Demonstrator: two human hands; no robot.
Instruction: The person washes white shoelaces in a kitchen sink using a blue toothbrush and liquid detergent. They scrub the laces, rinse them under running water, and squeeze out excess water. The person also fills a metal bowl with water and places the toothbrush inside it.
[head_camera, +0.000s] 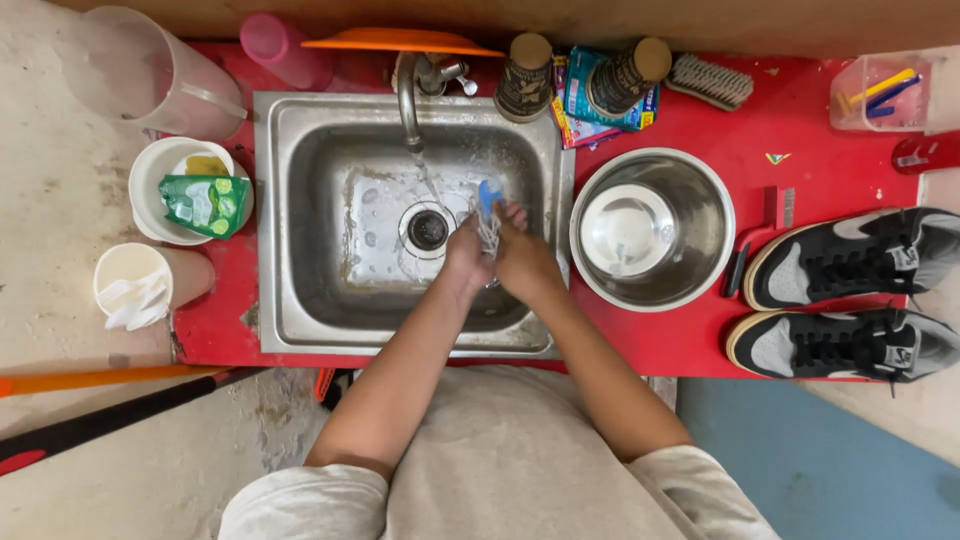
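Both my hands are together over the steel sink, right of the drain. My left hand and my right hand press against each other around a small blue brush and a pale strand that looks like a shoelace. The blue tip sticks up above my fingers. Which hand grips which item I cannot tell exactly. A thin stream of water runs from the faucet just left of my hands.
A steel bowl sits right of the sink, with a pair of black and grey sneakers beyond it on the red counter. Two round canisters, a scrub brush, sachets, a white bowl with a green pouch and cups surround the sink.
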